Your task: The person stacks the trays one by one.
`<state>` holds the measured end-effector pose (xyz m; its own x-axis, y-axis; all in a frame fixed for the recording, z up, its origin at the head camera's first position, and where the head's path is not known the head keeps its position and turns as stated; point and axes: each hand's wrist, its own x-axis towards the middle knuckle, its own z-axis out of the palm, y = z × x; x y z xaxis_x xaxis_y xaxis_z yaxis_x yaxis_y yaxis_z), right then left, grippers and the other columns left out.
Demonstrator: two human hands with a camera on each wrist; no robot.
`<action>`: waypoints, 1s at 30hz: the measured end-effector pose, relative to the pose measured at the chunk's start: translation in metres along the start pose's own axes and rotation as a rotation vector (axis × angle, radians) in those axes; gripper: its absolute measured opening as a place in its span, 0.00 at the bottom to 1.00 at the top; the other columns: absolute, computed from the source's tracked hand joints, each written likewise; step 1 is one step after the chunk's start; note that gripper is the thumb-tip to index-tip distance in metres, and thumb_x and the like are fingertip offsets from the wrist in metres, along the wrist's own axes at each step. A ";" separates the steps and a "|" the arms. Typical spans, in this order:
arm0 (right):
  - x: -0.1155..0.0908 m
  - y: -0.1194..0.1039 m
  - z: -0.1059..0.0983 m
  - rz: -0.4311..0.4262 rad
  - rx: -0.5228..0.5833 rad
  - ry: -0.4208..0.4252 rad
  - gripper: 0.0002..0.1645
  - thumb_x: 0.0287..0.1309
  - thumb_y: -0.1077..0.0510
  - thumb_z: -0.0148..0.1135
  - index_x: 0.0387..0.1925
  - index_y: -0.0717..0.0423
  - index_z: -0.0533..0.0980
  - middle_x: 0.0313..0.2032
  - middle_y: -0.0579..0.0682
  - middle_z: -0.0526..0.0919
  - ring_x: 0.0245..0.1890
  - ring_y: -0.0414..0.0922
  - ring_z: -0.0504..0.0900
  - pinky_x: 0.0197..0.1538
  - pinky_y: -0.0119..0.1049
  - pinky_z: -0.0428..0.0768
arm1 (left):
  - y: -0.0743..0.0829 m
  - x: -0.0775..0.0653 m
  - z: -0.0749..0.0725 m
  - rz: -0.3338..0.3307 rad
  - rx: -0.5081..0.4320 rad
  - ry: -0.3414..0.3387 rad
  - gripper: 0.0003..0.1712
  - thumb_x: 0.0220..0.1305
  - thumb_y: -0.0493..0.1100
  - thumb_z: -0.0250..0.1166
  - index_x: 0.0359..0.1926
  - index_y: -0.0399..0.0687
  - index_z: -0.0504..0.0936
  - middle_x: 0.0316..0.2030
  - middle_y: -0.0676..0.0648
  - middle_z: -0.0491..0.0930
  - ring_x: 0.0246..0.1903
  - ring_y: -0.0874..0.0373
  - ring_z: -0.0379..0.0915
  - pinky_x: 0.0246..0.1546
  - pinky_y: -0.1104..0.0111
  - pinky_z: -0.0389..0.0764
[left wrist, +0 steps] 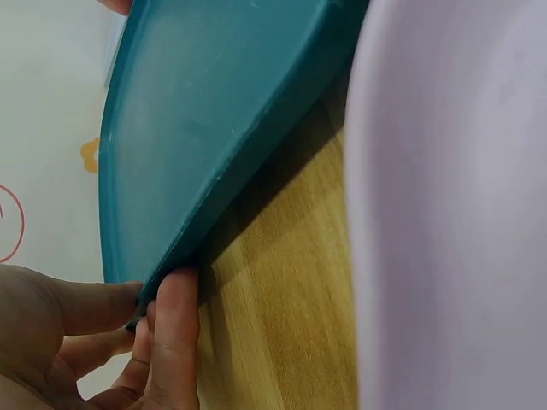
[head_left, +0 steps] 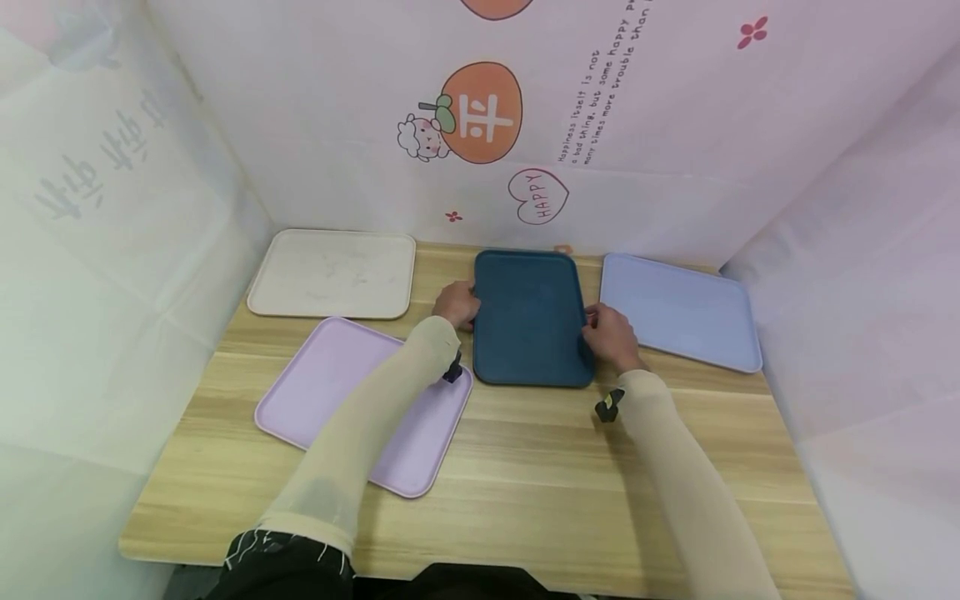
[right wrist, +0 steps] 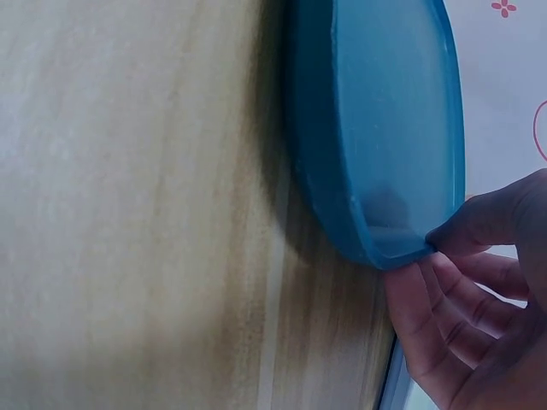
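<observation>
A dark teal tray with a raised rim lies between my two hands at the back middle of the table. My left hand pinches its left rim, thumb on top and fingers beneath, as the left wrist view shows. On the opposite side my right hand pinches the right rim in the same way. Shadow falls on the wood under the teal tray's edge in the left wrist view. Beneath my left forearm lies a lilac tray, its right corner close to the teal one.
A white tray lies at the back left and a light blue tray at the back right, near my right hand. The wooden table is bounded by printed cloth walls behind and at both sides.
</observation>
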<state>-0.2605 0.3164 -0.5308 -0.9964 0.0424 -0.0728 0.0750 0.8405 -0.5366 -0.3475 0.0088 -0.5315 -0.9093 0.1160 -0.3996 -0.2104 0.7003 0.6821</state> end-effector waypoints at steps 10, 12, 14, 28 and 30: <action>-0.001 -0.002 0.004 0.016 0.003 -0.001 0.29 0.70 0.60 0.55 0.69 0.64 0.76 0.54 0.63 0.85 0.49 0.59 0.83 0.52 0.57 0.86 | -0.011 0.008 0.001 0.045 -0.005 0.001 0.37 0.81 0.40 0.58 0.86 0.55 0.63 0.75 0.43 0.76 0.32 0.54 0.89 0.25 0.67 0.92; -0.001 -0.002 0.004 0.016 -0.002 -0.001 0.29 0.70 0.59 0.56 0.69 0.64 0.76 0.54 0.63 0.85 0.49 0.59 0.84 0.52 0.58 0.86 | -0.017 0.018 0.003 0.050 -0.030 -0.010 0.37 0.80 0.41 0.58 0.86 0.56 0.63 0.75 0.44 0.76 0.34 0.54 0.90 0.24 0.67 0.92; -0.001 -0.002 0.005 0.019 -0.011 -0.001 0.29 0.71 0.59 0.56 0.69 0.64 0.76 0.54 0.64 0.85 0.48 0.60 0.84 0.51 0.58 0.86 | -0.017 0.020 0.002 0.035 -0.037 -0.022 0.37 0.81 0.42 0.58 0.86 0.56 0.63 0.76 0.45 0.75 0.38 0.54 0.90 0.27 0.65 0.93; 0.000 -0.001 -0.001 0.033 -0.047 0.069 0.24 0.74 0.53 0.54 0.62 0.61 0.82 0.55 0.65 0.87 0.52 0.63 0.87 0.51 0.64 0.87 | -0.034 0.031 -0.010 0.041 -0.061 0.023 0.39 0.73 0.38 0.56 0.83 0.57 0.67 0.32 0.46 0.88 0.19 0.54 0.87 0.23 0.65 0.90; 0.000 -0.001 -0.002 0.034 -0.049 0.080 0.23 0.74 0.53 0.54 0.61 0.61 0.82 0.55 0.65 0.88 0.52 0.64 0.87 0.50 0.64 0.87 | -0.041 0.040 -0.010 0.038 -0.064 0.015 0.40 0.71 0.38 0.56 0.83 0.59 0.67 0.27 0.47 0.88 0.18 0.54 0.87 0.23 0.65 0.90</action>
<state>-0.2605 0.3167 -0.5282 -0.9934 0.1129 -0.0223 0.1092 0.8629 -0.4934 -0.3788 -0.0228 -0.5694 -0.9223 0.1312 -0.3636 -0.1972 0.6493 0.7345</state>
